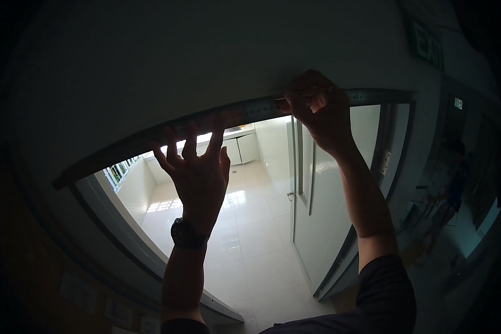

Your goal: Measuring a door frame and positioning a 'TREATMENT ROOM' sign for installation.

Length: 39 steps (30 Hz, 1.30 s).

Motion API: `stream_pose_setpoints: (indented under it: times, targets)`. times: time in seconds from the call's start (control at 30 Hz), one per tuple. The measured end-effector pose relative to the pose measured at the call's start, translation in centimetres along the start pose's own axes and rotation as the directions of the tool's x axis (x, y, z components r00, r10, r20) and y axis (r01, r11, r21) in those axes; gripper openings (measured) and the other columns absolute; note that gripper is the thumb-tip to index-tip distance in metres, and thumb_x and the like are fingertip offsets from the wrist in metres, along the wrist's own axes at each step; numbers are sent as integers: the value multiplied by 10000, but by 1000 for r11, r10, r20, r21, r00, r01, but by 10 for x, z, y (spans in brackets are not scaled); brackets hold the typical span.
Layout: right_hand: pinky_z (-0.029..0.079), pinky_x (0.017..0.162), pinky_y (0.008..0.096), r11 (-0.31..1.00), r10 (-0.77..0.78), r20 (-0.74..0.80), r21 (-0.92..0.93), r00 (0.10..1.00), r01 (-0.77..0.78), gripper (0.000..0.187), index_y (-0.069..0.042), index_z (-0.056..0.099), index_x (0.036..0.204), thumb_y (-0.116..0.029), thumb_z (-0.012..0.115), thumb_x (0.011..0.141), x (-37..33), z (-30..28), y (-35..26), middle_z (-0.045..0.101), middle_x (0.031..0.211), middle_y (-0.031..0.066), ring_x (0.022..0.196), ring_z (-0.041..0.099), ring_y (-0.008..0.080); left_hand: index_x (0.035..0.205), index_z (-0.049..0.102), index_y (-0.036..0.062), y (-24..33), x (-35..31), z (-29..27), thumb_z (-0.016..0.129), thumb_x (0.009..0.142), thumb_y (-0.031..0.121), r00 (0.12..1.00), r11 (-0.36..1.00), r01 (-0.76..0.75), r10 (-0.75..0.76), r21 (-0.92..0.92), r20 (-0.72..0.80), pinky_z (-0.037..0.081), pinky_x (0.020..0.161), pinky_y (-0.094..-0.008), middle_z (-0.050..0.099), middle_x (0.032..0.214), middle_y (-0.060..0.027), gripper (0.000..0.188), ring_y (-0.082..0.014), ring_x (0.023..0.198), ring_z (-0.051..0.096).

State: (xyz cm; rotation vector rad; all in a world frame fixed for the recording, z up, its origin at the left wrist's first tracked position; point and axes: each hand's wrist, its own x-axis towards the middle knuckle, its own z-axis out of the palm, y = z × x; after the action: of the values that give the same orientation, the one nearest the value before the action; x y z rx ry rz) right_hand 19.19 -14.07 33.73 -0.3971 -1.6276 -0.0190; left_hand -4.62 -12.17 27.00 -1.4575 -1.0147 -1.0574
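Observation:
A long ruler-like strip with small dark markings lies along the top of the door frame. My left hand, with a dark watch on its wrist, presses spread fingertips against the strip from below. Farther right, my right hand is raised to the same strip, its thumb and fingers pinched together. Something thin seems to stick out at the left of that pinch, but shadow hides what it is. Both arms reach up, and the wall above the strip is dark.
Through the doorway are a pale tiled floor, a white door swung inward, low cabinets and a barred window. A green exit sign hangs at upper right. Another person is dimly visible at far right.

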Motion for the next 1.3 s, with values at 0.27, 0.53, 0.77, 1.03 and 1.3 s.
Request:
stream_pose_setpoints:
  times: [0.27,0.53,0.77,1.03,1.3]
  targets:
    - [613,789,333,1000,17,3,-19,1000,-17,142,-52,666,964,-121,745,869,-2,1,3,713,889,76,848,729,192,1495,394,296,0,-2,2,729,847,334,1000,1000,-6,6,-5,14,100,1158,-641,396,1403,-195,731,-456,1386,229]
    - [599,775,298,999,40,-34,-20,999,-41,125,-57,675,956,-119,740,868,4,4,-2,718,874,78,835,723,165,1497,392,301,-3,-3,1,721,858,349,1000,1000,-15,15,7,-15,100,1159,-640,420,1399,-196,720,-455,1385,246]
    - [598,756,296,997,72,-44,-4,996,-72,151,-52,678,961,-157,746,877,5,2,0,723,876,76,823,724,160,1492,402,293,0,-2,0,716,860,357,1000,1000,-13,13,-2,-2,114,1157,-642,428,1403,-188,709,-442,1383,255]
    - [601,747,282,998,62,-56,-18,997,-63,159,-31,686,968,-152,743,880,8,7,-1,730,864,90,808,731,164,1494,401,293,-3,-3,0,701,867,360,1000,1000,-10,10,10,4,136,1146,-645,424,1397,-184,698,-431,1369,258]
    - [595,745,282,997,69,-72,-28,995,-71,161,-37,698,958,-159,756,870,8,6,-5,734,857,90,810,731,161,1379,513,321,0,1,-5,783,800,293,999,999,34,-33,-20,39,153,1139,-698,337,1415,-104,640,-428,1347,258]
